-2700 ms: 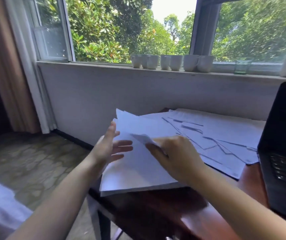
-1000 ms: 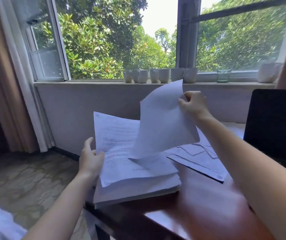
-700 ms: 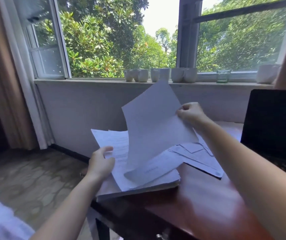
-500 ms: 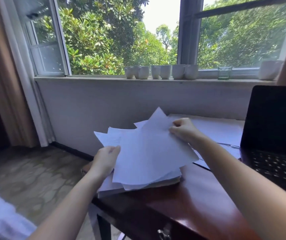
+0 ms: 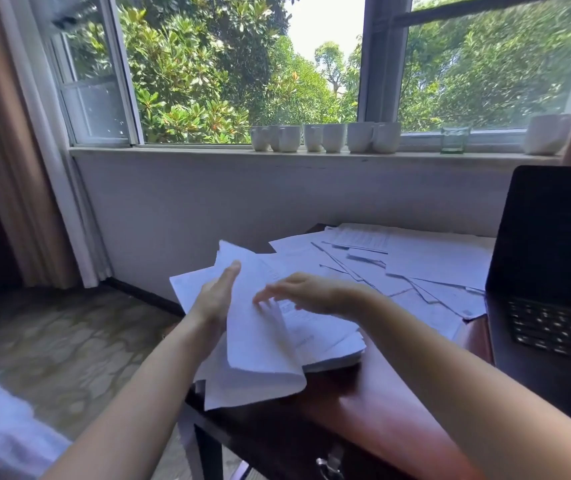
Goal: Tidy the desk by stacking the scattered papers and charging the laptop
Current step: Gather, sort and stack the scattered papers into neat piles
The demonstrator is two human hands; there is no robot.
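Overhanging the near-left corner of the desk (image 5: 398,410), the paper stack (image 5: 263,341) could slide to the floor (image 5: 69,341) if its curled top sheets are pushed leftward, a risk judged from the bowed, unsupported edge. The left hand (image 5: 216,299) stands edge-on with straight fingers against the stack's left side, and the right hand (image 5: 315,294), fingers spread and blurred, is over its top. Neither grip closes on anything. Scattered papers (image 5: 433,265) lie behind, beside the open laptop (image 5: 554,244).

Untidy white paper stack (image 5: 325,337) lies left, scattered sheets (image 5: 433,261) behind, open black laptop (image 5: 550,237) right.
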